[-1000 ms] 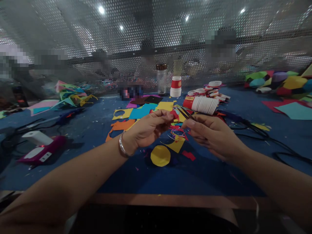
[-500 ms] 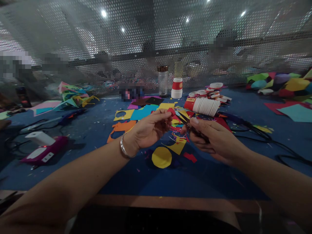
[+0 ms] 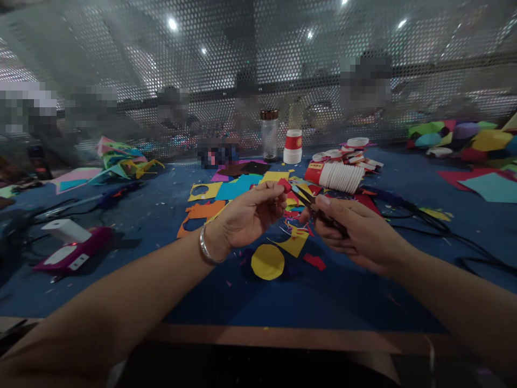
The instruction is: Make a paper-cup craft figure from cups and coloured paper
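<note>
Between its thumb and fingers, my left hand (image 3: 254,213) pinches a small piece of red paper (image 3: 284,185). My right hand (image 3: 351,226) is wrapped round a pair of scissors (image 3: 304,197); their dark blades point left, parted slightly, with the tips close to the red paper. Whether the blades touch it I cannot tell. Below the hands a yellow paper circle (image 3: 267,262) lies on the blue tabletop (image 3: 218,302). To its right is a loose red scrap (image 3: 315,262), and a yellow offcut (image 3: 294,243) lies just above.
Coloured paper sheets (image 3: 238,187) and cut scraps spread beyond my hands. A stack of paper cups (image 3: 341,177) lies on its side, another stack (image 3: 293,146) stands by a glass bottle (image 3: 270,134). A purple power strip (image 3: 76,253) sits left; black cables (image 3: 428,210) run right.
Very little differs. Both hands keep their places and their holds on the red paper and the scissors; the view has shifted slightly.
</note>
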A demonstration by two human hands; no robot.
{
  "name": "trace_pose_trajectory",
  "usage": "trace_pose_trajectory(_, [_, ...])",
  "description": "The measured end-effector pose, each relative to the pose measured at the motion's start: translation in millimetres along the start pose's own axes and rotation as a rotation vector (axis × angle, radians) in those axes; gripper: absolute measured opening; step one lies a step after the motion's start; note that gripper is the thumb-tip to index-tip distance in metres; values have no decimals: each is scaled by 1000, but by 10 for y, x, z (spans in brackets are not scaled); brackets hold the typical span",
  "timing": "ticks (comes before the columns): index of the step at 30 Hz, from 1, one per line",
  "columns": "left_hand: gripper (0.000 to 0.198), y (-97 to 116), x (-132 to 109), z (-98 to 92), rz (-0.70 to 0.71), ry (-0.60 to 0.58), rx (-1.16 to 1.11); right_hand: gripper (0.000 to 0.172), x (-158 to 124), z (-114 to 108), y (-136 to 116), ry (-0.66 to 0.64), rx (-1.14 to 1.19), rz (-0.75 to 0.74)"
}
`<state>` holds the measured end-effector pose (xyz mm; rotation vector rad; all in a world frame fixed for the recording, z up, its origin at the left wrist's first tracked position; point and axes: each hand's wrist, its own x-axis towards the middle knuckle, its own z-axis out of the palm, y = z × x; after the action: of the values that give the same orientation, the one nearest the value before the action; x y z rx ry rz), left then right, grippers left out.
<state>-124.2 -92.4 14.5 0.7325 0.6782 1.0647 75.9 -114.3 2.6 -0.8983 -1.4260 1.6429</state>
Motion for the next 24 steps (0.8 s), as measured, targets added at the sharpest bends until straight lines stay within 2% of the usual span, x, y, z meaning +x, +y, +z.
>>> trace_pose_trajectory(9, [19, -20, 22, -26, 16, -62, -17, 52, -19, -4, -6, 4, -25, -4])
trace_pose_trajectory(24, [18, -38, 32, -44, 23, -81, -20, 52, -21, 2, -3, 10, -9, -11])
